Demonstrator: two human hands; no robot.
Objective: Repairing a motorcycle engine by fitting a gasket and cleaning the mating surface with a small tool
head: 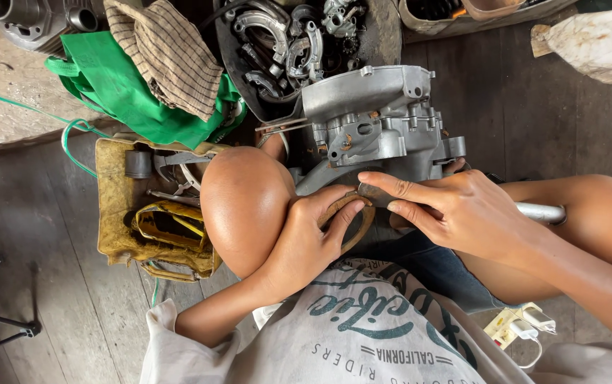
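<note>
We hold a thin brown gasket ring (pixel 352 220) against a grey engine casing (pixel 380 121).
Our left hand (pixel 309 238) pinches the ring; right hand (pixel 462 213) fingertips press it, seemingly not yet seated.

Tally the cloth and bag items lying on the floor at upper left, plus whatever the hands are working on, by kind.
Green bag: 1
Striped cloth: 1
Yellow tool pouch: 1
Grey engine casing: 1
Brown ring-shaped gasket, in the grip of the left hand and touched by the right hand: 1
Total: 5
</note>
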